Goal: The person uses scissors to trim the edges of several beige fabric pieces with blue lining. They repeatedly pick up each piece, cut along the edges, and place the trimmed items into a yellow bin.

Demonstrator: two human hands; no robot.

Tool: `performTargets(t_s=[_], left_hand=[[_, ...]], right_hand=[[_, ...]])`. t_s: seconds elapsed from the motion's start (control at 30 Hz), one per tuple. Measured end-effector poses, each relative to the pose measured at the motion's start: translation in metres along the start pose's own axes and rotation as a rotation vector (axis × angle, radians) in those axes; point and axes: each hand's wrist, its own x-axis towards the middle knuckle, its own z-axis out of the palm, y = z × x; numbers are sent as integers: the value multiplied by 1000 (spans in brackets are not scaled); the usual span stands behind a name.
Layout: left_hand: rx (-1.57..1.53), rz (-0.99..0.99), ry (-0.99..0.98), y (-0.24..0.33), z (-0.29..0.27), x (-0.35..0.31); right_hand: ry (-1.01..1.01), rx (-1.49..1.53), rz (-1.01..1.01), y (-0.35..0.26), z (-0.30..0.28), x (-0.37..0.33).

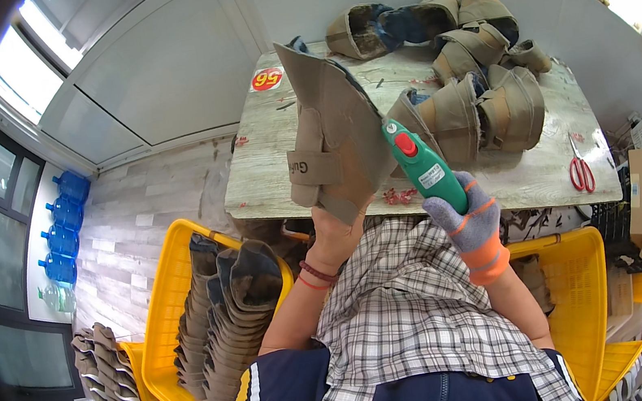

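Observation:
In my left hand (338,237), bare and closed round its lower end, stands a khaki fabric guard (356,126) with a strap across it, raised over the near left part of the table. My right hand (468,222) wears a grey and orange knitted glove. Its fingers wrap a green handheld power tool (427,165) with a red button. The tool's tip points up and left, close to the guard's right edge; whether they touch I cannot tell. Just beyond the tool, several similar khaki guards (454,124) stand curled on the table.
Red-handled scissors (581,170) lie at the right of the wooden table (254,189). More curled guards (359,35) sit along its back. Yellow crates flank me: the left crate (159,318) holds stacked guards, the right crate (578,279) stands under the table's edge. Blue water jugs (64,239) line the left wall.

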Motion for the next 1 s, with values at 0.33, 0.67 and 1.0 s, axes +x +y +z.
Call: performTargets(t_s=[0.33,0.67,1.0], left_hand=[[274,119,-215,4,-7,-7],[489,-279,-484,-123,-22,56],[-975,-1223,-68,-103,99,-6]], right_hand=[[-8,74,93,-3,-5,22],[167,137,83,11,-62,49],[272,12,288,63,-112,-13]])
